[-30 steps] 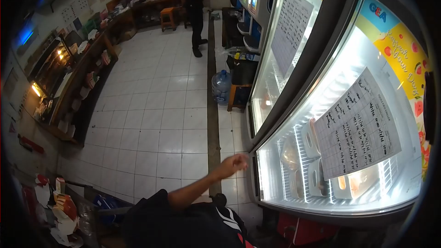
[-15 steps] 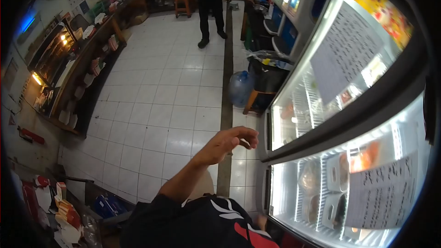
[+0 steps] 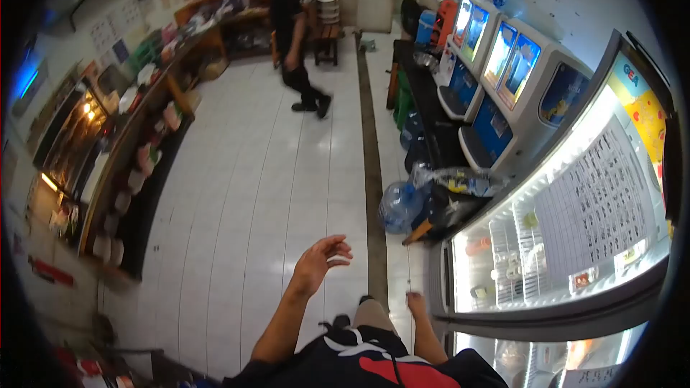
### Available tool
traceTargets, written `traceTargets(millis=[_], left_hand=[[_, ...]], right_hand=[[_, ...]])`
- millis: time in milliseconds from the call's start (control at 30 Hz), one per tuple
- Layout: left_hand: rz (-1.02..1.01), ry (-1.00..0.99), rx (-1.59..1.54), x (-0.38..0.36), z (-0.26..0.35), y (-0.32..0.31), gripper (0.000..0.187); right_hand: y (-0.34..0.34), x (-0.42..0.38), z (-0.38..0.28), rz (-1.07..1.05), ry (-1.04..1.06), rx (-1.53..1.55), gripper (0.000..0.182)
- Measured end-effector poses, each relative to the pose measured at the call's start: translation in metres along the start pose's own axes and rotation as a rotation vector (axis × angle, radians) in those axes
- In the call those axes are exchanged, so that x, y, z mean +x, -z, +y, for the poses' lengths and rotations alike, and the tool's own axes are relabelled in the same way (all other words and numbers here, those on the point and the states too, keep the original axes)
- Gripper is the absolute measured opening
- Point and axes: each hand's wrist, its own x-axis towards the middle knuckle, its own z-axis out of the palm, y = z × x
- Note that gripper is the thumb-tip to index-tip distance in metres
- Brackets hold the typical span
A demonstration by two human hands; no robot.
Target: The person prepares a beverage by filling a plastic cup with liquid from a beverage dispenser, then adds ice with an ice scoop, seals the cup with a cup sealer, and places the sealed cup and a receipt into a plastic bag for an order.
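My left hand (image 3: pixel 323 264) hangs in the air in front of my body at the lower middle, over the tiled floor, with its fingers apart and nothing held. Lower and to its right, my right hand (image 3: pixel 416 305) is near the fridge's edge. It looks small and blurred, so its fingers cannot be made out. Nearest to it stands the lit glass-door fridge (image 3: pixel 496 280), with a handwritten sheet (image 3: pixel 593 197) on its upper door. A large blue water bottle (image 3: pixel 400 207) stands on the floor just beyond the right hand.
Drink dispensers (image 3: pixel 496 93) stand on a dark counter along the right. Another person (image 3: pixel 287 21) in dark clothes walks at the back. A wooden counter (image 3: pixel 108 165) with a lit display case (image 3: pixel 75 133) runs along the left wall. A floor strip (image 3: pixel 370 136) crosses the tiles.
The view has shifted up and ahead, showing more of the dispensers. My right hand has come into clearer view beside the fridge. The other person has moved left and is in mid-stride.
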Motion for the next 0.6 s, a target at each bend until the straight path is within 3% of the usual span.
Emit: traceTargets(millis=[33,67,100,133,167,233,300,367,433,533,567,600], left_hand=[[0.002,-0.016,0.055,0.026,0.01,0.014,0.064],[0.013,-0.029,0.106,0.05,0.02,0.026,0.064],[0.032,-0.041,0.155,0.072,0.029,0.038,0.064],[0.036,-0.085,0.184,0.101,0.04,0.051,0.064],[0.073,-0.098,0.222,0.133,0.05,0.07,0.061],[0.167,-0.117,0.296,0.197,0.065,0.115,0.053],[0.302,-0.114,0.466,0.262,0.067,0.175,0.047],[0.592,0.0,0.649,0.316,0.046,0.254,0.042],[0.775,0.189,0.642,0.335,-0.009,0.376,0.036],[0.874,0.645,0.522,0.283,-0.086,0.499,0.043],[1.0,0.724,0.578,0.263,-0.111,0.503,0.039],[0.93,0.841,0.651,0.238,-0.122,0.503,0.044]], right_hand=[[-0.018,0.003,0.041,-0.065,0.357,-0.278,0.027],[-0.047,0.008,0.092,-0.22,0.49,-0.637,0.021],[-0.042,-0.012,0.09,-0.236,0.463,-0.604,0.019],[-0.039,-0.028,0.096,-0.306,0.015,-0.116,0.02],[-0.035,-0.024,0.088,-0.328,-0.254,-0.028,0.02],[-0.034,0.005,0.067,-0.392,-0.491,-0.106,0.023],[-0.047,0.059,0.05,-0.456,-0.517,-0.182,0.026],[-0.067,0.129,0.03,-0.517,-0.443,-0.254,0.03],[-0.094,0.221,0.006,-0.555,-0.321,-0.326,0.034],[-0.163,0.407,-0.03,-0.484,-0.086,-0.271,0.04],[-0.137,0.447,-0.128,-0.239,0.093,-0.131,0.038],[-0.113,0.483,-0.211,-0.233,-0.055,0.235,0.032]])
